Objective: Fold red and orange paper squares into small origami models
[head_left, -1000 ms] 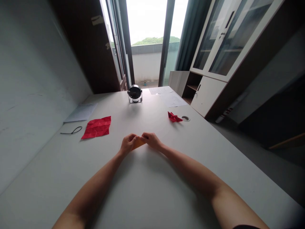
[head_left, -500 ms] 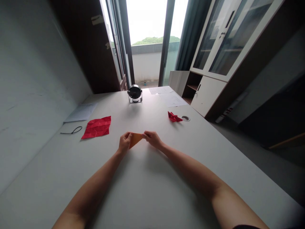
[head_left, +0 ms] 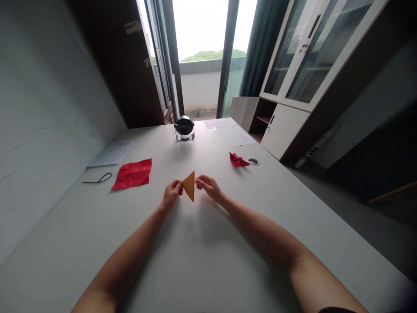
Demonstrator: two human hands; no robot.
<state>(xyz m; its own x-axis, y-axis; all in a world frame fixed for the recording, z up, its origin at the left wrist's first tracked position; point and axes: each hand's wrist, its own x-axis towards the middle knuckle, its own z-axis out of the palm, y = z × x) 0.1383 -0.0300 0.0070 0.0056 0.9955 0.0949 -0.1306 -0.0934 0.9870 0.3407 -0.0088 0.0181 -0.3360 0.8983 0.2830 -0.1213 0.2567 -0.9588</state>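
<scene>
A small triangle of folded orange paper (head_left: 190, 186) is held up above the white table, one long edge upright on its right. My left hand (head_left: 171, 192) pinches its left corner between thumb and fingers. Close by the upright edge is my right hand (head_left: 207, 186), its fingers curled in and its fingertips just beside the paper. Whether those fingertips touch the edge is hard to see. No paper shows between them.
Left on the white table (head_left: 202, 261) lie a creased red paper sheet (head_left: 133, 174), a black cable tie (head_left: 100, 179) and pale sheets (head_left: 110, 154). A folded red paper boat (head_left: 238, 160) and a tape roll (head_left: 253, 162) sit right. A round black device (head_left: 184, 127) stands behind.
The orange triangle has turned so that its long edge, slanting before, stands upright on the right. My right hand has let go of its right corner; my left still grips it.
</scene>
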